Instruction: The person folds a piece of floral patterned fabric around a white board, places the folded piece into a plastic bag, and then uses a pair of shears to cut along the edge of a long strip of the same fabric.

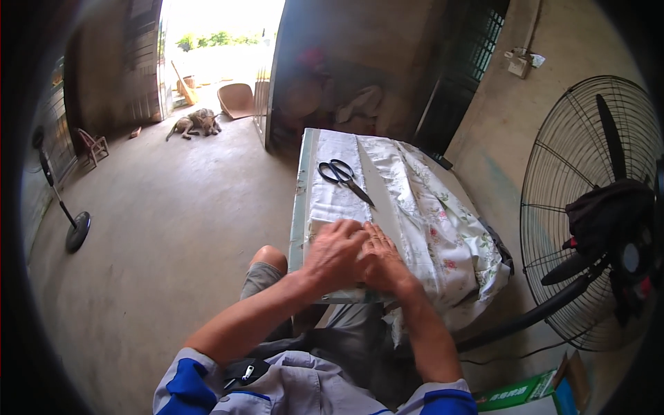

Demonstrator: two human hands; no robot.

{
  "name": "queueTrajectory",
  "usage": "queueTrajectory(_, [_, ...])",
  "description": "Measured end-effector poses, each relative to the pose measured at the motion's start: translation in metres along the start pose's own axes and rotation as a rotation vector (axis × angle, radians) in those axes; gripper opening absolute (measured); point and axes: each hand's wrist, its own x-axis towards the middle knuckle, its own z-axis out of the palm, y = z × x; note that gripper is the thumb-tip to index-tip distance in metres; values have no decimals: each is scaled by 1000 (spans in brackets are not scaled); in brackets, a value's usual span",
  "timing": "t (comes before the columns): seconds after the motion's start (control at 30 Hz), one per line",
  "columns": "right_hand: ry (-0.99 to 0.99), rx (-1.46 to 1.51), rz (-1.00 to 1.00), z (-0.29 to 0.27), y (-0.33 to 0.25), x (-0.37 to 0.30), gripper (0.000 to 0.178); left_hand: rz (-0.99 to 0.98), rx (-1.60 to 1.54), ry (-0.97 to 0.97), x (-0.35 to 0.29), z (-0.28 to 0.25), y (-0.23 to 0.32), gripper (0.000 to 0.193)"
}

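Both my hands are close together at the near end of a narrow table (299,220), over a folded white cloth strip (335,204). My left hand (335,254) is slightly blurred, its fingers curled in toward the right hand; what they hold is hidden. Beside it, my right hand (382,261) lies palm down with fingers stretched forward over the strip's right edge. Black-handled scissors (340,176) rest on the strip beyond my hands, blades angled toward me. White floral fabric (439,232) lies in loose folds along the right side and hangs over the edge.
A large black fan (588,207) stands close on the right, a dark cloth on its hub. A green carton (522,394) sits at lower right. Far left are a pedestal stand (77,232) and small chair (95,147). A dog (197,124) lies near the open doorway.
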Motion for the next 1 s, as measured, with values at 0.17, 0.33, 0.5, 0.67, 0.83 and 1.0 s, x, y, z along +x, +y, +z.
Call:
queueTrajectory(0.17, [153, 56, -67, 17, 8, 3, 80, -145, -102, -167, 17, 32, -2, 68])
queueTrajectory(0.33, [47, 95, 80, -3, -8, -1, 76, -229, 56, -385, 9, 12, -32, 93])
queueTrajectory(0.5, [28, 65, 70, -3, -2, -1, 82, -196, 204, -430, -10, -3, -51, 103])
queueTrajectory(0.67, [5, 102, 109, -13, -15, -1, 91, -108, 237, -444, -31, -24, -63, 113])
queueTrajectory(0.83, [83, 77, 78, -18, -20, 2, 90, -86, 313, -497, -27, -29, -55, 118])
queueTrajectory(1.0, [142, 364, -158, -6, -65, 7, 95, -68, 290, -558, -31, -25, -68, 107])
